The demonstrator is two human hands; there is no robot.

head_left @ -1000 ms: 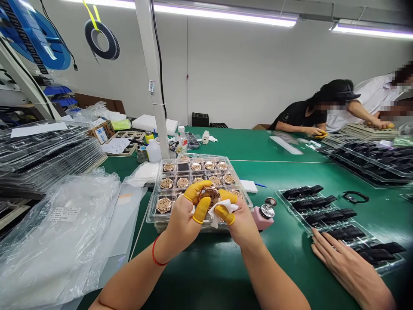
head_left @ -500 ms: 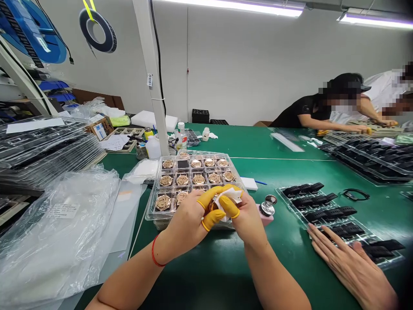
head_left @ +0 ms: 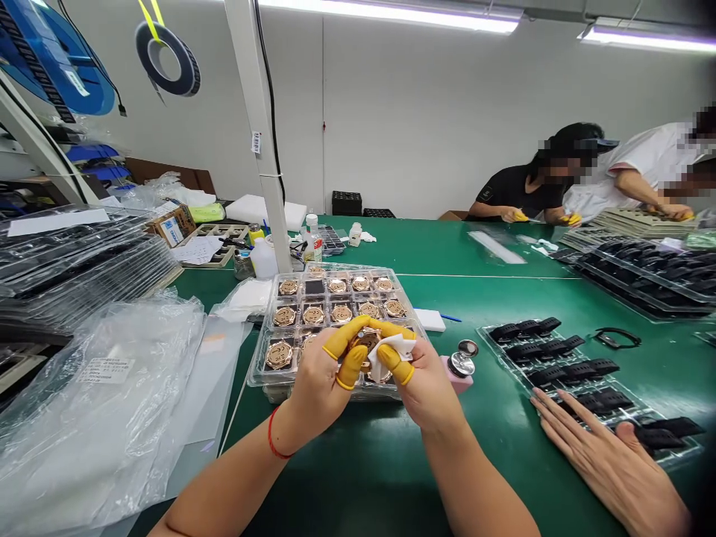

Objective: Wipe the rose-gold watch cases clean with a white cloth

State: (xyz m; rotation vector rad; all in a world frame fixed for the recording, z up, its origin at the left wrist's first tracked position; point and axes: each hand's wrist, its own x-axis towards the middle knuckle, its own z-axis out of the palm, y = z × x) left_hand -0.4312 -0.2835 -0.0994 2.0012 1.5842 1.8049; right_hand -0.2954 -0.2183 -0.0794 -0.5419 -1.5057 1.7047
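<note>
Yellow finger cots cover fingertips on both hands. My left hand (head_left: 324,373) grips a gold watch case (head_left: 368,339) by its edge, over the front of a clear tray (head_left: 260,358). A white cloth (head_left: 396,349) is pinched in my right hand (head_left: 417,373), its folds against the right side of the case. The fingers partly hide the case. Rows of round gold watch cases (head_left: 313,314) sit in the tray's compartments, and one compartment in the back row shows a black square (head_left: 314,287).
A pink bottle with a metal top (head_left: 462,365) stands right of the tray. Another person's hand (head_left: 609,455) rests beside a tray of black straps (head_left: 564,348). Plastic bags (head_left: 106,395) lie left; bottles (head_left: 314,239) stand behind. Two people work at the back right.
My hands have shifted slightly left and turned, so more of the watch case shows. The person in black at the back has drawn their hands in and sits more upright.
</note>
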